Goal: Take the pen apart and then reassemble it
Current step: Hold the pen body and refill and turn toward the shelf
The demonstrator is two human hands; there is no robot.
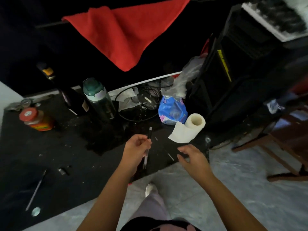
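Note:
My left hand [135, 150] is closed around a pen [149, 134] above the black table [58, 147]. The pen has a black upper barrel with a silver tip pointing away from me and a clear lower part sticking out below my fingers. My right hand [191, 157] hovers to the right, fingers spread, holding nothing. Between the hands, a thin ink refill [168, 153] lies on the table, and a tiny dark part [156, 138] lies just beyond it. What that part is cannot be told.
A toilet paper roll [191, 127], blue plastic bag [171, 110], green-capped bottle [98, 99], dark wine bottle [66, 92] and red-lidded jar [35, 119] stand at the back. A second pen [35, 190], a small metal piece [62, 170] and a coin [36, 211] lie front left. Chair at right.

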